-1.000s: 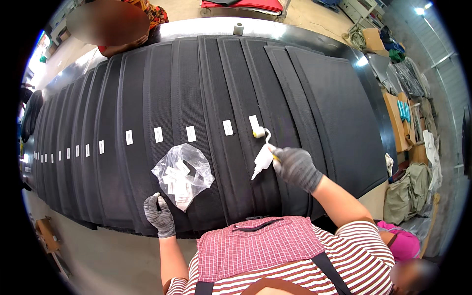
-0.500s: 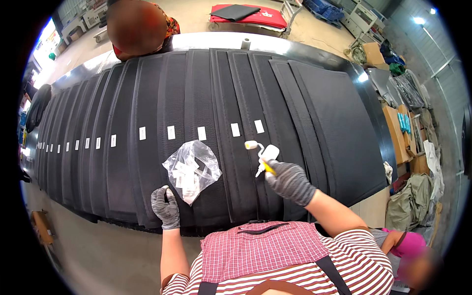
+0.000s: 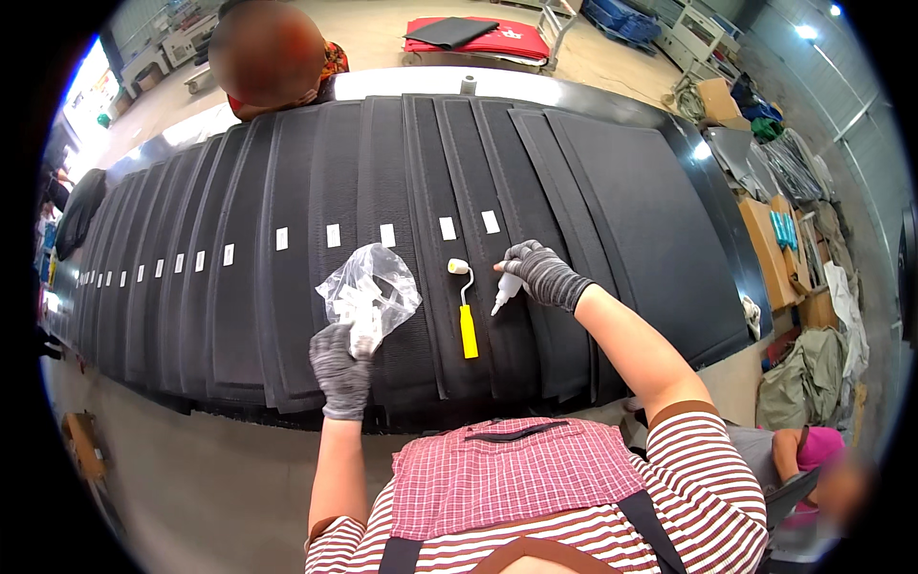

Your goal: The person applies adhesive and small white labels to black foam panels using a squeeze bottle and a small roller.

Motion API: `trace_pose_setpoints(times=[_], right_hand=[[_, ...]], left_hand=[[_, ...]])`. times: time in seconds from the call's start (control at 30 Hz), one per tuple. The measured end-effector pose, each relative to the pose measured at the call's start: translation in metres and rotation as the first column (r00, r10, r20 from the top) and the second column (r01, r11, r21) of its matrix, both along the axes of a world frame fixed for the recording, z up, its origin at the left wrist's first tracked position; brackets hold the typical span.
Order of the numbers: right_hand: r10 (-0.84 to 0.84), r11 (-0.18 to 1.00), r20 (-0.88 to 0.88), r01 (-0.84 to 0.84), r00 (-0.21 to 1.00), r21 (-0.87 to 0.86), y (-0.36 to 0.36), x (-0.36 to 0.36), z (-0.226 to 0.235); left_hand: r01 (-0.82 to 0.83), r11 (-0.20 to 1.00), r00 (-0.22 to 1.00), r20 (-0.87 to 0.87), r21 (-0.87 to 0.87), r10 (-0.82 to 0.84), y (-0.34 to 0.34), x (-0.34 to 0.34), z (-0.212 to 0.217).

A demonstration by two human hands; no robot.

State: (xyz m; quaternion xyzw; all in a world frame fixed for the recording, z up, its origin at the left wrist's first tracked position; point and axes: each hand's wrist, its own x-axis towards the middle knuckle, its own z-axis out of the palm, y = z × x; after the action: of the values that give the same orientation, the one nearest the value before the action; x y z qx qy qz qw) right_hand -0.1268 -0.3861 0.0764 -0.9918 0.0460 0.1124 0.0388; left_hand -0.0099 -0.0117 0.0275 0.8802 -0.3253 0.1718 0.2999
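Observation:
My right hand (image 3: 547, 275), in a grey knit glove with bare fingertips, grips a small white squeeze bottle (image 3: 509, 288), nozzle slanting down to the left. Left of it a small hand roller (image 3: 468, 330) lies on the black panels, its yellow handle toward me and its white roller head away. My left hand (image 3: 342, 371), gloved alike, reaches the lower end of a clear plastic bag (image 3: 394, 287) holding white labels (image 3: 358, 311); blur hides whether its fingers have closed. White labels such as this one (image 3: 448, 229) sit in a row across the black panels (image 3: 330, 182).
Overlapping black panels cover most of the long table (image 3: 650, 117). Across it, at the far left, is another person (image 3: 273, 57). A second person (image 3: 813, 459) is at lower right. Beyond the table stands a trolley with red sheets (image 3: 478, 40). Cardboard boxes (image 3: 765, 253) line the right side.
The roller has left my right hand and now lies on the panels; that hand keeps the white bottle, raised farther from me. My left hand has moved right onto the bag's near end.

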Motion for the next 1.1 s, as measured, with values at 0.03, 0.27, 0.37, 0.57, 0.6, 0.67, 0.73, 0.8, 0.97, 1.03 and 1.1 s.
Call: trace_pose_setpoints(times=[0.03, 0.27, 0.37, 0.57, 0.6, 0.67, 0.73, 0.8, 0.97, 1.03, 1.1], right_hand=[[0.005, 0.999, -0.003, -0.005, 1.000, 0.040, -0.003, -0.001, 0.002], [-0.217, 0.753, 0.151, 0.067, 0.964, 0.654, -0.021, -0.039, 0.003], [-0.407, 0.455, 0.242, -0.035, 0.881, 0.890, -0.016, -0.053, -0.012], [-0.496, -0.449, -0.072, -0.185, 0.865, 0.874, 0.023, -0.026, -0.023], [-0.481, -0.549, -0.112, -0.199, 0.870, 0.812, 0.031, -0.027, -0.019], [-0.647, -0.349, 0.072, -0.378, 0.759, 0.857, 0.038, -0.041, 0.006], [-0.698, -0.405, -0.029, -0.362, 0.715, 0.840, 0.021, -0.057, 0.011], [-0.675, -0.390, -0.125, -0.208, 0.727, 0.897, 0.000, -0.069, 0.021], [-0.782, -0.390, -0.213, -0.193, 0.585, 0.901, -0.035, -0.076, 0.006], [-0.777, -0.384, -0.210, -0.182, 0.593, 0.905, -0.050, -0.072, 0.006], [-0.747, -0.385, -0.207, -0.157, 0.631, 0.910, -0.062, -0.064, 0.016]], left_hand=[[0.033, 0.998, 0.999, 0.019, 0.053, -0.034, -0.011, -0.008, 0.005], [-0.170, 0.924, 0.985, 0.084, 0.343, 0.150, -0.071, -0.006, -0.025], [-0.157, 0.973, 0.987, 0.071, 0.167, 0.147, -0.073, 0.015, -0.039], [-0.186, 0.852, 0.927, -0.375, -0.489, -0.013, -0.065, 0.017, -0.032], [-0.061, 0.914, 0.948, -0.311, -0.400, -0.073, -0.078, 0.006, -0.017], [-0.034, 0.992, 0.958, -0.286, -0.125, -0.003, -0.090, 0.000, -0.003], [-0.013, 0.997, 0.972, -0.235, 0.076, 0.030, -0.093, 0.006, -0.017], [0.019, 0.997, 0.994, -0.107, 0.074, -0.011, -0.090, -0.007, -0.020], [-0.001, 0.998, 1.000, 0.019, -0.059, 0.002, -0.068, -0.038, -0.009], [-0.024, 0.995, 1.000, -0.013, -0.095, 0.023, -0.061, -0.050, -0.020], [-0.046, 0.999, 0.999, -0.013, 0.024, 0.046, -0.059, -0.057, -0.026]])
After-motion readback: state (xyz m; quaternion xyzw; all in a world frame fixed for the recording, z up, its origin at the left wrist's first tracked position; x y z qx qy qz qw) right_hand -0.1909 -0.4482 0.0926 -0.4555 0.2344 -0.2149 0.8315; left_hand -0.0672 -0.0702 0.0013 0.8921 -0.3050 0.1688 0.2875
